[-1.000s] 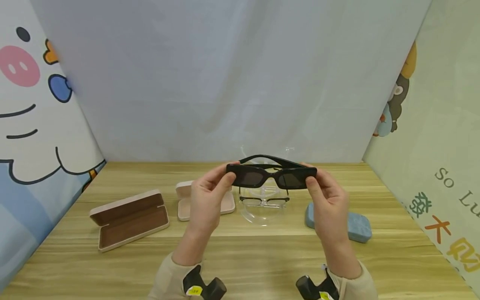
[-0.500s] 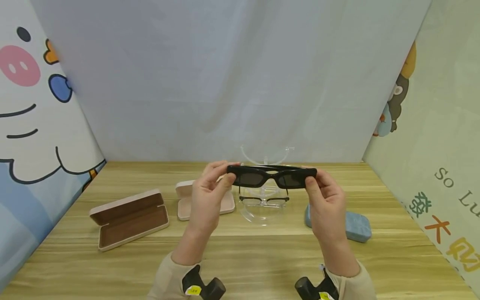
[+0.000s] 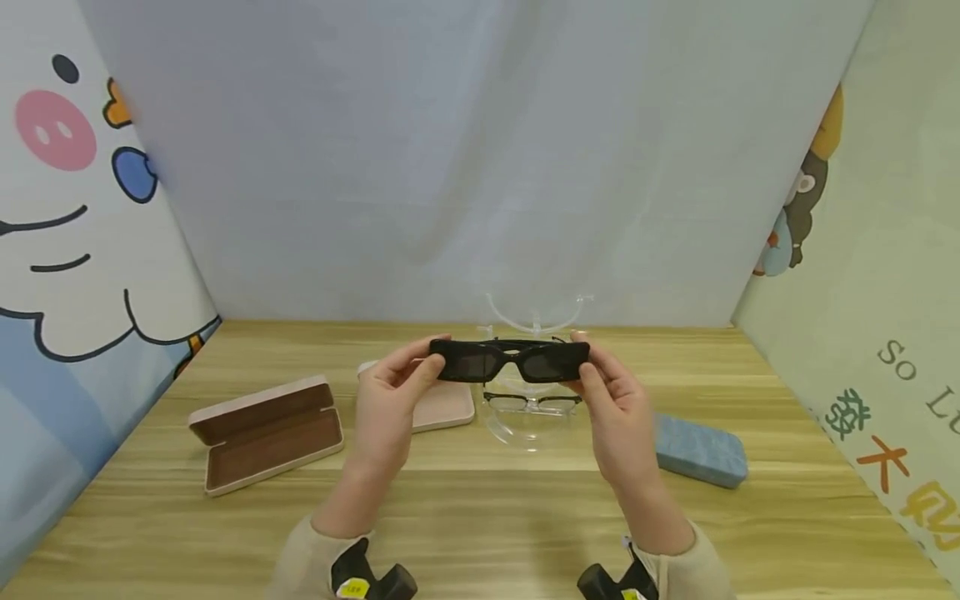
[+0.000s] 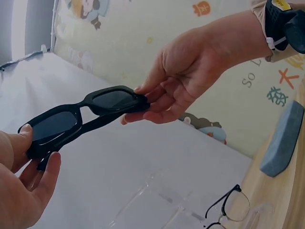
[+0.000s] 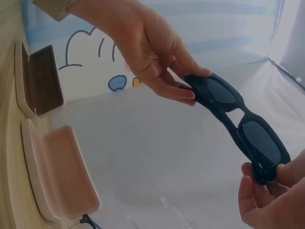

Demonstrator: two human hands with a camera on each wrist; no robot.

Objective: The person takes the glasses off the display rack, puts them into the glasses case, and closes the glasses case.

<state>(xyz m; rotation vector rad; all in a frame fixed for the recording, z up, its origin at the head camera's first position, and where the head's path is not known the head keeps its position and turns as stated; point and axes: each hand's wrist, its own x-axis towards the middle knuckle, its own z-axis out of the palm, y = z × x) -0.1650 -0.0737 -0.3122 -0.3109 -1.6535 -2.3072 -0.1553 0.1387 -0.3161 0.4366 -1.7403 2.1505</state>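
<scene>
Black sunglasses [image 3: 510, 362] are held up level above the table, lenses toward the head view, their arms folded behind the frame. My left hand [image 3: 390, 412] pinches the left end between thumb and fingers; my right hand [image 3: 618, 412] pinches the right end the same way. Both wrist views show the two grips, with the sunglasses [image 4: 57, 125] between the hands. Behind and below them, a clear stand [image 3: 536, 321] bears thin-framed glasses [image 3: 532, 403], partly hidden by the sunglasses.
At the left on the wooden table [image 3: 480, 533] lies an open case with brown lining [image 3: 273, 442]. An open pale pink case [image 3: 446, 404] is partly behind my left hand. A closed blue case [image 3: 701, 450] lies at the right.
Both hands have moved left with the sunglasses, and the head view has shifted slightly. The sunglasses' arms, raised above the frame one second ago, now sit low behind it.
</scene>
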